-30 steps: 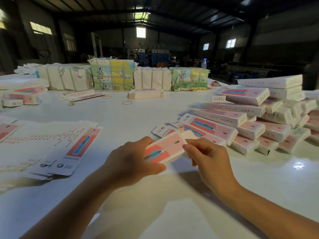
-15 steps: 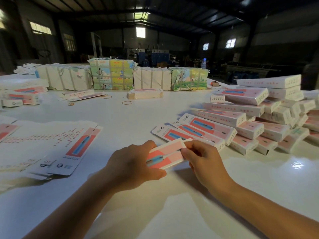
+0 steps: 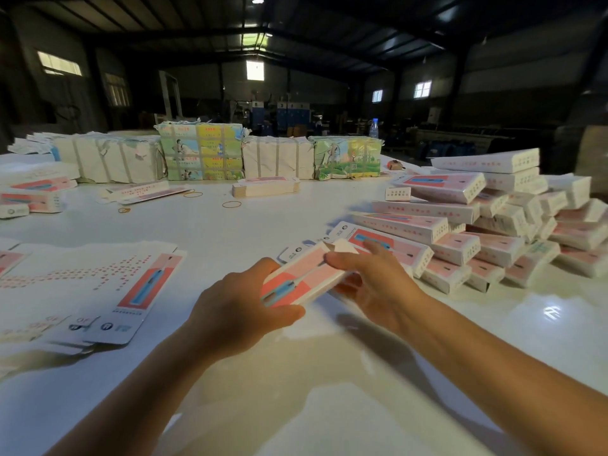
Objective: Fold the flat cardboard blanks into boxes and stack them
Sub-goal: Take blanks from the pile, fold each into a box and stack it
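Observation:
A pink and white box (image 3: 304, 278) with a blue printed item is held just above the white table (image 3: 296, 390), low in the middle. My left hand (image 3: 240, 307) grips its near end, thumb under the edge. My right hand (image 3: 375, 278) holds its far end, fingers laid over the top by an open white flap. Flat blanks (image 3: 108, 287) lie fanned out at the left. A big stack of folded boxes (image 3: 477, 232) rises at the right, right behind the held box.
Strapped bundles of white and coloured card (image 3: 204, 156) line the far edge of the table. A small stack of blanks (image 3: 266, 187) and loose rubber bands (image 3: 232, 204) lie mid-table. More boxes (image 3: 33, 195) sit at the far left. A water bottle (image 3: 373, 128) stands behind.
Both hands have carried the box slightly up and right toward the stack. My right hand moved from pinching the end flap to lying over the top of the box.

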`<move>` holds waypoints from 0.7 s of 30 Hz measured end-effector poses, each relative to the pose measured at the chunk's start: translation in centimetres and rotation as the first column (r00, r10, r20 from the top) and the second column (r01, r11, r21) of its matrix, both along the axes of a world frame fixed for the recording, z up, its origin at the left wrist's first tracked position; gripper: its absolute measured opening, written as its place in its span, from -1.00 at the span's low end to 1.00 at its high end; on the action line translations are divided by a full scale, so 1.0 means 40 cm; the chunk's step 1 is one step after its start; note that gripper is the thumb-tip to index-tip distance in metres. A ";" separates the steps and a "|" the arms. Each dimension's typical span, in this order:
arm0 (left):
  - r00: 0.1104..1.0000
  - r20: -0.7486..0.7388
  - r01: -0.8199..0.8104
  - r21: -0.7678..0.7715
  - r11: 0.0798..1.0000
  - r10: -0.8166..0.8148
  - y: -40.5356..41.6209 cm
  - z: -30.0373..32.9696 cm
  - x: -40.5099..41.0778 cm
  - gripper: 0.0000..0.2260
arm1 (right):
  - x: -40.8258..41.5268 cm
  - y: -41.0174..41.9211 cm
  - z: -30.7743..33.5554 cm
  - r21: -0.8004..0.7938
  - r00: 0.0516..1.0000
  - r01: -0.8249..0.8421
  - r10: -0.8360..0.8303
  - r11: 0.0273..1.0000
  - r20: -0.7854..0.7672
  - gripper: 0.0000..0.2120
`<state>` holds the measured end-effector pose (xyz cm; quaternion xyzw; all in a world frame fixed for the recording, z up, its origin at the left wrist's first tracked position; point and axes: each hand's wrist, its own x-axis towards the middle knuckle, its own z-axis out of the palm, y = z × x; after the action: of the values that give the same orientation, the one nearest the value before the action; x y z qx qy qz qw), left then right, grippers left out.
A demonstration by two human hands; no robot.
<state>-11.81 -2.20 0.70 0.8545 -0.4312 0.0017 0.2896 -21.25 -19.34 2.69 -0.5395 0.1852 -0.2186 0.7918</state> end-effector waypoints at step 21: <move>0.962 0.272 -0.052 0.113 0.992 0.020 -0.001 -0.005 -0.003 -0.52 | -0.007 0.009 -0.069 -0.289 0.994 -0.023 0.052 0.957 0.093 -0.65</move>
<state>-11.95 -2.23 0.48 0.8698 -0.4504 0.0980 0.1762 -21.54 -18.97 -0.06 -0.6408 0.1014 -0.2545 0.7172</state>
